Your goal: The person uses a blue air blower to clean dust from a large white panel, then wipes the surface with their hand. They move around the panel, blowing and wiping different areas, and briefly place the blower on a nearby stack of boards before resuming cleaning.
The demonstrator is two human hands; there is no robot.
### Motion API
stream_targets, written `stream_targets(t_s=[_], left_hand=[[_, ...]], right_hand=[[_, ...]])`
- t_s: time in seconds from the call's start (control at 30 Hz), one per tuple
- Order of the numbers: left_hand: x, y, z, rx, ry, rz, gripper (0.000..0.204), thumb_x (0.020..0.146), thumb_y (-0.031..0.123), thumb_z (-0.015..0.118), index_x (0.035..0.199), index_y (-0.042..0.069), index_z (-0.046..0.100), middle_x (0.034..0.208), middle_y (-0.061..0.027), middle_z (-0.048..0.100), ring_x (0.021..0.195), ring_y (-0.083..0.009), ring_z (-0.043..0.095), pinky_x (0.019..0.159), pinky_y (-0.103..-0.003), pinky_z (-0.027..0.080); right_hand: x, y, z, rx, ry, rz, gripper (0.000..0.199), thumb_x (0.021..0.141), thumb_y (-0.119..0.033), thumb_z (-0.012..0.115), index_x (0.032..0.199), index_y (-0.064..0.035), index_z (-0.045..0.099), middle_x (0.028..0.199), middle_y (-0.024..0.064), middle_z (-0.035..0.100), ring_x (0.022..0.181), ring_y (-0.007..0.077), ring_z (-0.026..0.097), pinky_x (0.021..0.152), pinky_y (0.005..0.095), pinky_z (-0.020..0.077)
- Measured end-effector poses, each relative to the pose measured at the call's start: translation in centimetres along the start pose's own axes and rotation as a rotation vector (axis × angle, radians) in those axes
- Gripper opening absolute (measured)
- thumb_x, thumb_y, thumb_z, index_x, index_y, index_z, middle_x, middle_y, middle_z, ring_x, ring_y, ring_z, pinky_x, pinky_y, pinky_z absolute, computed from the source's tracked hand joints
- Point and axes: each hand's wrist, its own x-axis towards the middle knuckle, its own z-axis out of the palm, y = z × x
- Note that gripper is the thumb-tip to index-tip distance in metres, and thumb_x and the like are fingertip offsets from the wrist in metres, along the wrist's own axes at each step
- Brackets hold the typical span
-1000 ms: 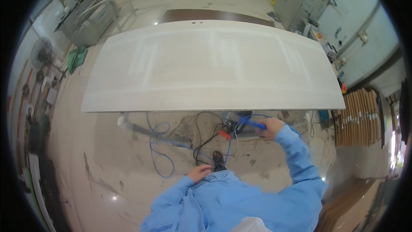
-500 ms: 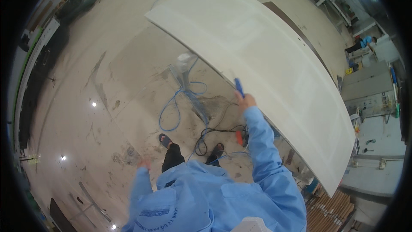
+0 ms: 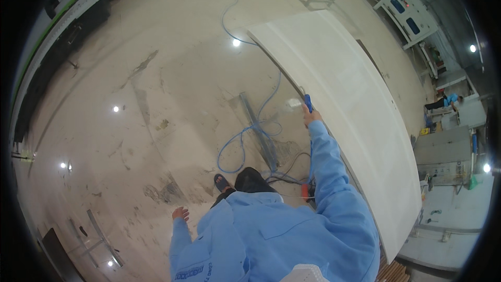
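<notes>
A large white panel [image 3: 355, 104] lies at slanting height above the floor on my right, its long edge running along my right arm. My right hand [image 3: 312, 116] is closed round a short blue-handled tool [image 3: 308, 103] at the panel's left edge. The tool's working end is too small and pale to make out. Low on the left, my left hand [image 3: 180, 213] hangs over the floor, fingers loosely apart and holding nothing. What bears the panel is mostly hidden under it.
A blue hose [image 3: 229, 152] loops across the floor around a metal support foot [image 3: 259, 133] ahead of me. A red object [image 3: 305, 192] lies among dark cables near my feet. Metal bars [image 3: 102, 235] lie at lower left. Another person [image 3: 450, 100] bends over at the far right.
My view and body have turned, so the panel now stands farther right. My right hand with the blue-handled tool remains at the panel's edge. My left hand, blurred before, is now clear.
</notes>
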Motion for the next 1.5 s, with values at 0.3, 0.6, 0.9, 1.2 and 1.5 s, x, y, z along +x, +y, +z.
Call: stream_targets(t_s=[0.3, 0.6, 0.9, 1.2, 1.5], left_hand=[[6.0, 16.1, 5.6, 0.071, -0.195, 0.269, 0.037, 0.096, 0.031, 0.060, 0.121, 0.004, 0.061, 0.108, -0.0169, 0.072, 0.087, -0.0259, 0.070, 0.062, -0.038, 0.054], [6.2, 33.0, 3.2, 0.186, -0.030, 0.068, 0.044, 0.097, 0.033, 0.056, 0.130, 0.004, 0.057, 0.116, -0.0182, 0.069, 0.097, -0.0286, 0.069, 0.069, -0.039, 0.055], [10.2, 49.0, 9.1, 0.204, -0.160, 0.155, 0.044, 0.097, 0.033, 0.054, 0.129, 0.004, 0.057, 0.115, -0.0176, 0.069, 0.101, -0.0290, 0.068, 0.074, -0.042, 0.054], [21.3, 68.1, 18.1, 0.393, -0.402, 0.112, 0.044, 0.096, 0.036, 0.057, 0.127, 0.005, 0.059, 0.114, -0.0166, 0.070, 0.093, -0.0274, 0.069, 0.074, -0.041, 0.054], [26.8, 83.8, 13.5, 0.574, -0.263, -0.004, 0.045, 0.099, 0.033, 0.049, 0.135, 0.006, 0.055, 0.118, -0.0162, 0.069, 0.099, -0.0278, 0.068, 0.076, -0.042, 0.054]], right_hand=[[8.5, -15.1, 8.7, 0.026, 0.081, -0.074, 0.088, 0.087, -0.079, 0.047, 0.089, 0.0054, 0.072, 0.074, 0.0213, 0.069, 0.069, 0.0344, 0.071, 0.065, 0.0449, 0.0543], [14.5, -29.0, 11.6, 0.121, 0.051, 0.011, 0.086, 0.089, -0.076, 0.042, 0.101, 0.0037, 0.072, 0.102, 0.0281, 0.070, 0.104, 0.0441, 0.065, 0.090, 0.0511, 0.0495], [16.5, -29.3, 11.0, 0.138, 0.052, 0.300, 0.080, 0.092, -0.072, 0.043, 0.108, 0.0017, 0.071, 0.108, 0.0296, 0.068, 0.109, 0.0447, 0.063, 0.092, 0.0509, 0.0489], [8.9, -44.7, 14.0, -0.021, 0.030, 0.351, 0.077, 0.092, -0.072, 0.039, 0.113, -0.0016, 0.064, 0.104, 0.0298, 0.068, 0.103, 0.0465, 0.064, 0.091, 0.0516, 0.0487], [14.3, -54.0, 21.2, -0.110, 0.113, 0.621, 0.081, 0.093, -0.071, 0.036, 0.114, 0.0018, 0.064, 0.110, 0.0295, 0.067, 0.106, 0.0454, 0.064, 0.094, 0.0512, 0.0487]])
